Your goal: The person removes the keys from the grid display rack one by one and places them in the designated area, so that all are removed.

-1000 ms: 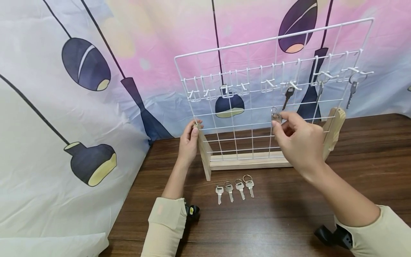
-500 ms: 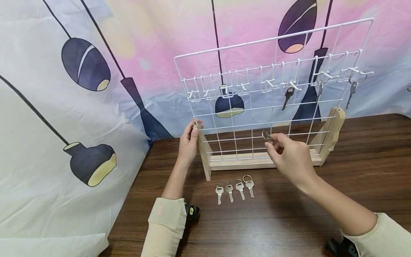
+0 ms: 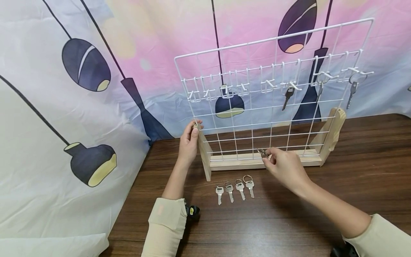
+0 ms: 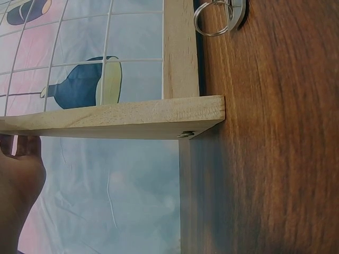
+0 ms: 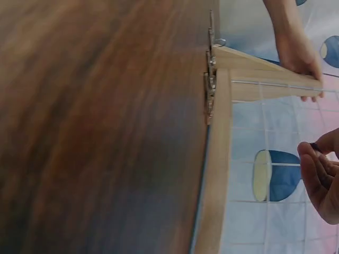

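A white wire grid rack (image 3: pixel 274 37) with a row of hooks stands on the table between wooden side posts. My left hand (image 3: pixel 188 142) grips the top of the left wooden post (image 3: pixel 204 157); its fingertips curl over the post's end in the right wrist view. In front of the grid's lower part, my right hand (image 3: pixel 289 169) pinches a key with a ring (image 3: pixel 264 154) between thumb and fingers. Most of that key is hidden by the fingers. Several silver keys with rings (image 3: pixel 239 188) lie in a row on the table, before the rack's wooden base bar (image 3: pixel 234 165).
Three keys hang on the right-hand hooks: a dark key (image 3: pixel 289 95), a silver key (image 3: pixel 319 92) and another silver key (image 3: pixel 352 93) at the far right. A printed cloth (image 3: pixel 144 32) hangs behind the dark wooden table (image 3: pixel 244 228).
My right hand has come down and a little left with the pinched key, from mid-grid to near the base bar. The left hand, the rack and the keys on the table stay put.
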Demonstrator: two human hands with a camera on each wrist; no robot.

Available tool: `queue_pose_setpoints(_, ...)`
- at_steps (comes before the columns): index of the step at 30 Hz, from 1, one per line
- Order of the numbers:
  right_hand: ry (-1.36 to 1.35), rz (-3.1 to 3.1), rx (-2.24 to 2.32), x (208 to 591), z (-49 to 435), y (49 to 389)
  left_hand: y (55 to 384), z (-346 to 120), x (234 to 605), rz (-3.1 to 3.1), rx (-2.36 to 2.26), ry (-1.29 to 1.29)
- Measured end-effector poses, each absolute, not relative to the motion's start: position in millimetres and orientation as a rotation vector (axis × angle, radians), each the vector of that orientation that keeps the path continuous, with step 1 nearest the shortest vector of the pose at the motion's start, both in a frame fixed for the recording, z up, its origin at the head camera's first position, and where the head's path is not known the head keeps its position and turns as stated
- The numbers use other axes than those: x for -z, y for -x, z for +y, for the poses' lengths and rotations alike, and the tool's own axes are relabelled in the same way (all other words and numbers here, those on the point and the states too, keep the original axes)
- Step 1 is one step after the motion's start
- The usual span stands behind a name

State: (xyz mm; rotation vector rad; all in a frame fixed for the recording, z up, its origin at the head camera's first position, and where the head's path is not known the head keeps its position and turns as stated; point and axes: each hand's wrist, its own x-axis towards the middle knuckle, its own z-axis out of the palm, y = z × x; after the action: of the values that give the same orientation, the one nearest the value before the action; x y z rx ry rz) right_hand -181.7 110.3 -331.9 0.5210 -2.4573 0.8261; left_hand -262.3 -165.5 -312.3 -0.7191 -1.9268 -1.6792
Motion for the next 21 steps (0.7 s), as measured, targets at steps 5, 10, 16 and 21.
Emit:
queue_pose_setpoints(5,-0.528,-2.602,-0.942,339.5,112.0,185.9,262.2,-165.5,313.0,-1.923,1.679,0.716)
queue_pose_setpoints(10,-0.529,-2.767,-1.220,346.9,113.2,191.8,262.9,-165.5,314.1,-1.906,1.673,0.738)
queue_pose_setpoints(16,-0.507,-2.873,-1.536,358.6,113.0,200.5,261.9,-165.4,312.8,-1.917,1.663,0.735)
queue_pose_setpoints(21,-0.438,-2.918,-1.701,369.4,111.5,206.0,260.1,-164.9,310.4,-1.935,1.665,0.704)
